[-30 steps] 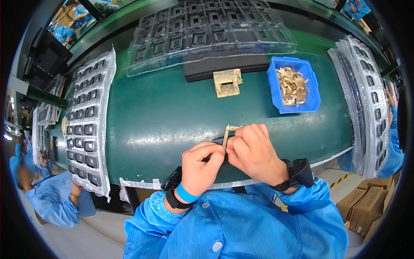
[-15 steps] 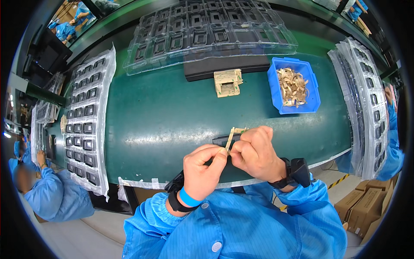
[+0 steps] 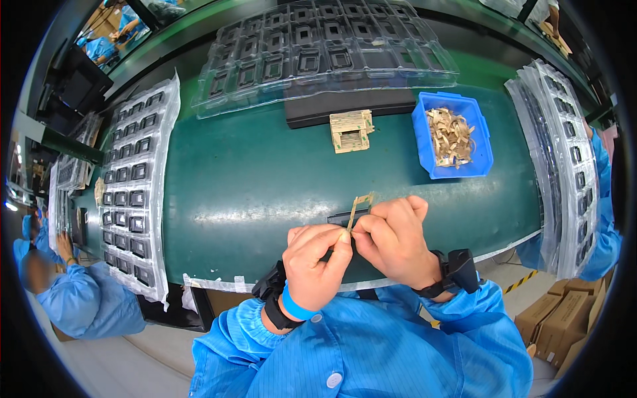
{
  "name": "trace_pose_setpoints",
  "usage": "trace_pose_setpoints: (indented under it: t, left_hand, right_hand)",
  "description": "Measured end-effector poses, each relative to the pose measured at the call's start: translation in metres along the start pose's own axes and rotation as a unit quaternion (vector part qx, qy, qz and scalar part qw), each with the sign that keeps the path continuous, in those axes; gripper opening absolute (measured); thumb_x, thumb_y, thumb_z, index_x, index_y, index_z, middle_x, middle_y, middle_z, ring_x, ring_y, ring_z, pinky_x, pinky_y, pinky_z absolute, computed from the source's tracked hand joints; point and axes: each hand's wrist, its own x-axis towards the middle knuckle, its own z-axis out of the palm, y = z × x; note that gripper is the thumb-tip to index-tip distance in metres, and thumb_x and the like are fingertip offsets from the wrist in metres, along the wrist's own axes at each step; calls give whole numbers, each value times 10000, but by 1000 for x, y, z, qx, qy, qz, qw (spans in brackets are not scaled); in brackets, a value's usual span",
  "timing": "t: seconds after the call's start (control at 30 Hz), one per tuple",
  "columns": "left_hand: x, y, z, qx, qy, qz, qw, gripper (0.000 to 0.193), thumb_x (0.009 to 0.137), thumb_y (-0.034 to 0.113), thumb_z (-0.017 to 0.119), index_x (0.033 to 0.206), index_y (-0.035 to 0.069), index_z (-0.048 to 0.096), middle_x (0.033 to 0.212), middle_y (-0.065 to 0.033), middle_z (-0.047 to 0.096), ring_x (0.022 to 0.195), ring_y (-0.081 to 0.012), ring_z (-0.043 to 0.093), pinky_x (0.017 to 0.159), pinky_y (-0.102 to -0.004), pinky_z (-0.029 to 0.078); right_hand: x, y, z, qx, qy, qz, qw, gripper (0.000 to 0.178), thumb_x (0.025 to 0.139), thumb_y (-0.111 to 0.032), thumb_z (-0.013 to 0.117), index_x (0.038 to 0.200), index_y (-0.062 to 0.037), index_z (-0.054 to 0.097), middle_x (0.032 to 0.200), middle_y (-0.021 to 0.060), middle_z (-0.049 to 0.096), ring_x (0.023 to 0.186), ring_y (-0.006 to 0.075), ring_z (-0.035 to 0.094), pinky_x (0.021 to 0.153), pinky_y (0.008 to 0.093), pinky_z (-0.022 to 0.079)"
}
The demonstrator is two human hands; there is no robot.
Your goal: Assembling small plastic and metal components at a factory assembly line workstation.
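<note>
A thin tan adhesive strip with a bent upper end stands up from my fingertips, over the near part of the green table. My left hand pinches its lower end between thumb and forefinger. Close against it, my right hand is closed with its fingertips at the same end of the strip; the exact grip is hidden by the fingers. Just behind the strip a flat black plastic part lies on the table, partly covered by my right hand.
Farther back lies a stack of tan adhesive strips. A blue bin of curled tan scraps stands at right. Clear trays of black frames stand at the back, left and right. Another person sits at far left.
The strip's upper end now bends over to the right, where before it stood straighter. Both hands stay almost in place, fingertips still together.
</note>
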Motion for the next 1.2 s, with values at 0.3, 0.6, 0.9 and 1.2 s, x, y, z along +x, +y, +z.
trace_pose_setpoints:
  t: [0.3,0.6,0.9,1.2]
  left_hand:
    - [-1,11,-4,-188,-20,-178,966,112,915,38,619,886,-45,689,833,-65,664,746,-99,561,682,-246,447]
    - [5,3,-7,-237,-10,-218,947,180,932,78,591,864,-61,682,788,-57,645,725,-98,535,677,-247,426]
    - [1,-1,-8,-207,-29,-201,957,116,910,37,623,901,-61,686,866,-71,666,786,-106,577,698,-250,458]
    - [6,6,1,-175,-67,-149,971,86,901,33,649,918,-44,681,898,-93,676,812,-141,613,736,-266,483]
  right_hand:
    - [-6,8,2,10,35,-83,996,260,692,-112,745,904,-107,594,902,37,524,838,217,535,802,376,334]
    - [22,55,-56,29,156,186,970,79,865,8,612,936,-7,580,879,122,578,799,314,559,738,399,467]
    - [19,59,-68,94,139,308,937,183,922,-92,620,1051,30,664,902,168,692,788,241,677,704,316,526]
    - [13,22,-46,466,-91,400,784,169,932,-133,638,1009,16,655,901,58,619,780,117,637,653,260,532]
